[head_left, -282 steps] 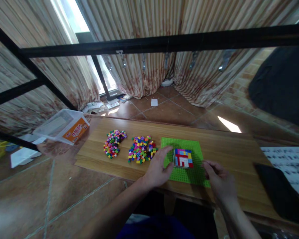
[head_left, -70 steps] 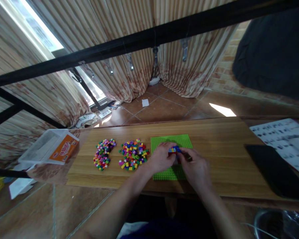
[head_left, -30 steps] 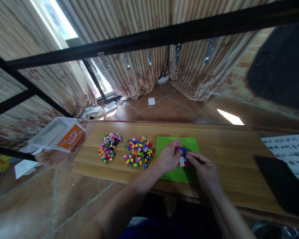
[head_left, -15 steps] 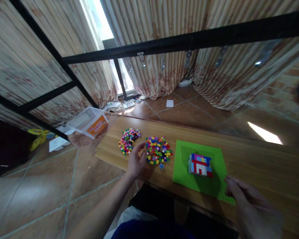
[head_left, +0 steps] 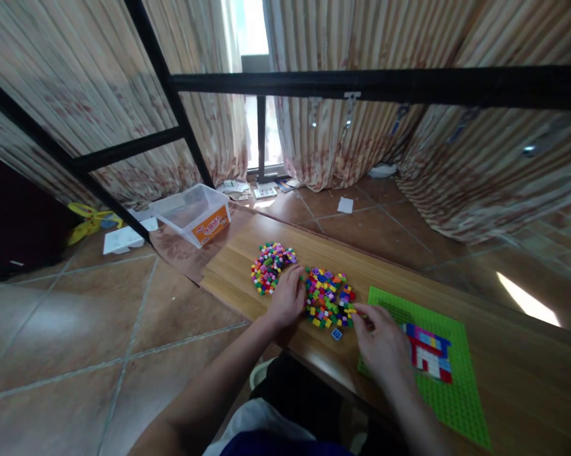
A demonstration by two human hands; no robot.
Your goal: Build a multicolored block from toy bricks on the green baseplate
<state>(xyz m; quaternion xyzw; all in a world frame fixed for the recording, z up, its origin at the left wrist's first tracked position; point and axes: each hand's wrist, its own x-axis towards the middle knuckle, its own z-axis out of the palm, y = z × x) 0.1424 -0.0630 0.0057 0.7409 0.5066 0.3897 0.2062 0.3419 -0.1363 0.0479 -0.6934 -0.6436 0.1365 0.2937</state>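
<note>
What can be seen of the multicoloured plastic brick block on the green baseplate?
The multicoloured plastic brick block is compact and roughly rectangular, built from glossy-looking bricks: blue, magenta and a little yellow toward the far side, with red, white and light blue nearer the person, and red at the near right corner. It rests on the flat, studded green plastic baseplate, right of its middle. The person's bare right hand is just left of it; whether they touch is unclear.

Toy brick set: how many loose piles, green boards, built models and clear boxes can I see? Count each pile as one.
Loose piles: 2 (the left pile and the right pile)
Green boards: 1 (the green board)
Built models: 1 (the built model)
Clear boxes: 1 (the clear box)
Total: 5
</note>
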